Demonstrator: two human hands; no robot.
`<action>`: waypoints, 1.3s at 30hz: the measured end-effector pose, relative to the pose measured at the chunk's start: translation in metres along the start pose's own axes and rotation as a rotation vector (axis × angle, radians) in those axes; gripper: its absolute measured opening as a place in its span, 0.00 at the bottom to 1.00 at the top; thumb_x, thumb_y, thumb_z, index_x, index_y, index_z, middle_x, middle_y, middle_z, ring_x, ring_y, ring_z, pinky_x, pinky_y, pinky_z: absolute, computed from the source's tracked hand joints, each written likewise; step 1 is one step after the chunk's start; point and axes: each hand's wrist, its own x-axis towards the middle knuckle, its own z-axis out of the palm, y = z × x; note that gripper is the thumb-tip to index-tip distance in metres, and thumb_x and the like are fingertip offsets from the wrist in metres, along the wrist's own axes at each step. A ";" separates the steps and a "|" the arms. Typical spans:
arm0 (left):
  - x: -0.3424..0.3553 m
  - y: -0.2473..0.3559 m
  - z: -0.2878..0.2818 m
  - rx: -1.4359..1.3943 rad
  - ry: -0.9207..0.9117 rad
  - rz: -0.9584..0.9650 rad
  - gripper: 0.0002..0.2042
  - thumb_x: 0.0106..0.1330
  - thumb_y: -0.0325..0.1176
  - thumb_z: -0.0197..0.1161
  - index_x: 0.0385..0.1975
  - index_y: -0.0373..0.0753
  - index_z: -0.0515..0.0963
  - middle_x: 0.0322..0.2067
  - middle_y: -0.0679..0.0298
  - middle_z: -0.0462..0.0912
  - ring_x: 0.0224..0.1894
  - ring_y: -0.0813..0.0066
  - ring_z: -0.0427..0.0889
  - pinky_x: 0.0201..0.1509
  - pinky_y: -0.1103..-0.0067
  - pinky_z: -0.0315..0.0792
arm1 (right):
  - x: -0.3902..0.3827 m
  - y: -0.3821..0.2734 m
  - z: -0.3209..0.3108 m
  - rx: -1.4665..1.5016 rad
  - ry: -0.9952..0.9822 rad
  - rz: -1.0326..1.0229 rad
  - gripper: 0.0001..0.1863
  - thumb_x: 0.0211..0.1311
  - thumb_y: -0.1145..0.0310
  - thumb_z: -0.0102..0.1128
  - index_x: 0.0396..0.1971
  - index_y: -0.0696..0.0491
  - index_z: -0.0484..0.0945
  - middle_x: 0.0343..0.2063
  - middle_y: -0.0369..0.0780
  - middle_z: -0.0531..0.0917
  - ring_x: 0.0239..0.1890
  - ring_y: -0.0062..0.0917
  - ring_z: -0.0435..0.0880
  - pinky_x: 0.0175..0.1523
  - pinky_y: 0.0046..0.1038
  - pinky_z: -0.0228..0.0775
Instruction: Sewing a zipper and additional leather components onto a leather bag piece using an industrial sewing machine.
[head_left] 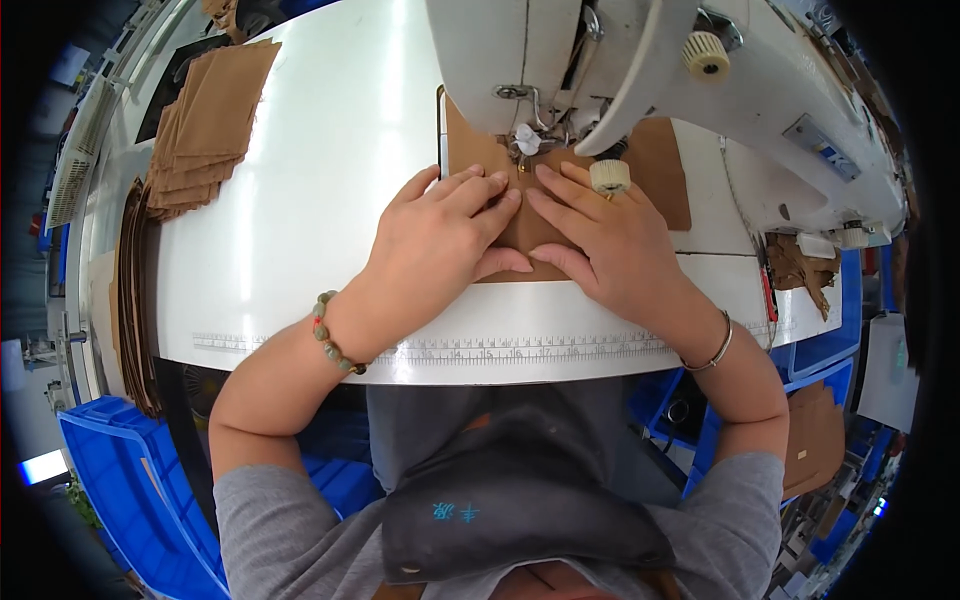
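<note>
A brown fabric piece (pixel 660 180) lies flat on the white sewing table, partly under the head of a white sewing machine (pixel 780 90). My left hand (pixel 435 235) rests on the fabric's left part, fingers stretched toward the needle area. On the other side of the needle, my right hand (pixel 610 230) presses the cloth with its fingers spread. Both thumbs point inward near the fabric's front edge. The presser foot (pixel 524 165) sits just beyond my fingertips; whether it is down on the cloth I cannot tell.
A stack of brown fabric pieces (pixel 215 120) lies at the far left of the table. More brown pieces (pixel 135 300) hang over the left edge. Brown scraps (pixel 800 270) lie at right. Blue bins (pixel 150 490) stand below the left side. A ruler strip (pixel 480 352) runs along the front edge.
</note>
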 end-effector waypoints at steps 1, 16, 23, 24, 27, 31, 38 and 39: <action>0.000 0.000 0.000 0.002 0.010 0.003 0.30 0.58 0.55 0.72 0.56 0.41 0.86 0.57 0.62 0.86 0.61 0.61 0.84 0.67 0.61 0.75 | -0.001 -0.001 0.002 0.023 0.034 0.014 0.24 0.63 0.54 0.72 0.54 0.52 0.86 0.48 0.40 0.88 0.55 0.34 0.84 0.67 0.38 0.72; 0.013 -0.011 0.006 0.029 0.019 0.017 0.31 0.61 0.58 0.68 0.54 0.38 0.86 0.57 0.61 0.86 0.61 0.62 0.83 0.68 0.61 0.73 | 0.001 0.011 0.014 0.065 0.037 0.039 0.26 0.60 0.54 0.73 0.56 0.52 0.85 0.58 0.39 0.85 0.67 0.35 0.78 0.72 0.47 0.66; 0.015 -0.012 0.005 0.029 0.007 0.010 0.30 0.61 0.57 0.69 0.55 0.38 0.86 0.57 0.62 0.86 0.62 0.62 0.82 0.68 0.60 0.73 | 0.002 0.013 0.017 0.072 0.014 0.045 0.25 0.61 0.54 0.72 0.54 0.53 0.85 0.60 0.38 0.83 0.68 0.34 0.77 0.72 0.48 0.66; 0.015 -0.012 0.005 0.022 -0.001 0.002 0.31 0.61 0.57 0.68 0.55 0.38 0.86 0.57 0.62 0.86 0.62 0.62 0.82 0.68 0.60 0.73 | 0.003 0.013 0.017 0.085 0.006 0.056 0.25 0.62 0.54 0.72 0.54 0.53 0.85 0.60 0.38 0.83 0.68 0.34 0.76 0.72 0.48 0.66; 0.015 -0.012 0.005 0.012 -0.011 -0.006 0.31 0.61 0.57 0.68 0.55 0.38 0.86 0.57 0.62 0.86 0.62 0.63 0.82 0.68 0.60 0.73 | 0.003 0.013 0.016 0.071 0.007 0.049 0.24 0.62 0.54 0.72 0.53 0.53 0.85 0.59 0.38 0.84 0.68 0.34 0.77 0.73 0.48 0.65; 0.016 -0.015 0.006 0.023 -0.007 0.007 0.31 0.60 0.58 0.68 0.55 0.38 0.86 0.57 0.61 0.86 0.62 0.62 0.82 0.68 0.60 0.73 | 0.003 0.014 0.010 0.065 -0.037 0.046 0.26 0.65 0.57 0.70 0.60 0.53 0.83 0.63 0.42 0.82 0.59 0.37 0.82 0.70 0.44 0.66; 0.015 -0.008 0.009 0.044 0.040 0.017 0.30 0.61 0.56 0.69 0.53 0.36 0.86 0.57 0.60 0.85 0.61 0.60 0.82 0.66 0.62 0.74 | 0.008 0.010 0.007 0.061 0.023 0.012 0.22 0.60 0.53 0.73 0.48 0.53 0.87 0.55 0.38 0.86 0.64 0.34 0.79 0.70 0.46 0.67; 0.013 -0.005 0.010 -0.012 0.026 -0.036 0.29 0.61 0.54 0.70 0.53 0.35 0.86 0.56 0.60 0.85 0.61 0.60 0.82 0.65 0.65 0.76 | 0.007 0.013 0.001 0.035 -0.026 0.014 0.22 0.60 0.53 0.73 0.48 0.52 0.87 0.54 0.37 0.87 0.61 0.34 0.83 0.67 0.44 0.71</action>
